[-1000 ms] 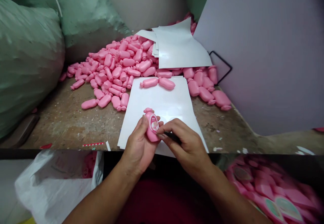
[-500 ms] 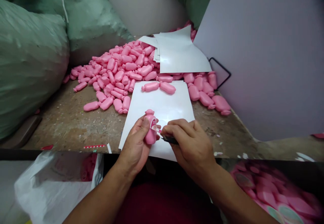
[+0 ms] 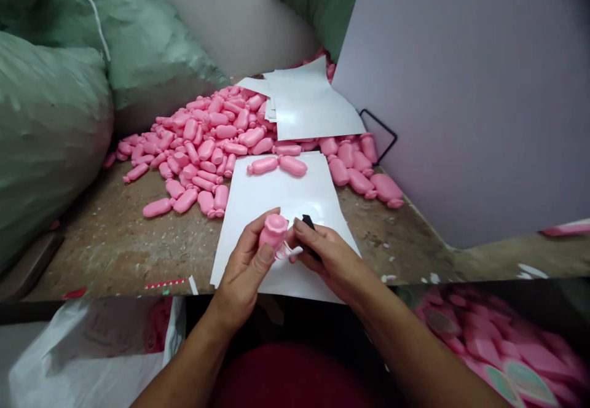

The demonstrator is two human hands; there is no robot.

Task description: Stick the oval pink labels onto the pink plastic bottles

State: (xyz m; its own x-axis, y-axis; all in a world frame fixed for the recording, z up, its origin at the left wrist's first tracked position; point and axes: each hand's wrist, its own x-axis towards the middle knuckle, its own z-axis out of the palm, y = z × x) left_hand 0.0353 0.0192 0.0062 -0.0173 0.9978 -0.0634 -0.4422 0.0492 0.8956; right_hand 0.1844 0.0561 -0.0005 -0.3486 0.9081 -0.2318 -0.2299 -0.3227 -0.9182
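A small pink plastic bottle (image 3: pixel 273 231) is gripped in my left hand (image 3: pixel 242 279), its scalloped neck end tilted up toward me. A loose, curled label strip (image 3: pixel 291 252), white and partly clear, hangs off the bottle's right side. My right hand (image 3: pixel 332 255) is closed around a slim black tool (image 3: pixel 308 221); its working end is hidden, so I cannot tell its exact kind. The right fingertips are close against the bottle and the strip. Both hands are above a stack of white sheets (image 3: pixel 286 202), on which two more pink bottles (image 3: pixel 293 165) lie.
A heap of pink bottles (image 3: pixel 203 144) covers the back of the worn table (image 3: pixel 124 242), with white sheets (image 3: pixel 313 104) over part of it. Green sacks (image 3: pixel 50 144) stand left. A pale panel (image 3: pixel 461 107) bounds the right. Below are a white bag (image 3: pixel 87 353) and more pink pieces (image 3: pixel 502 346).
My left hand has tipped the bottle so its neck faces me. My right hand has turned, bringing the black tool upright, and the label strip now stands away from the bottle. The view has shifted.
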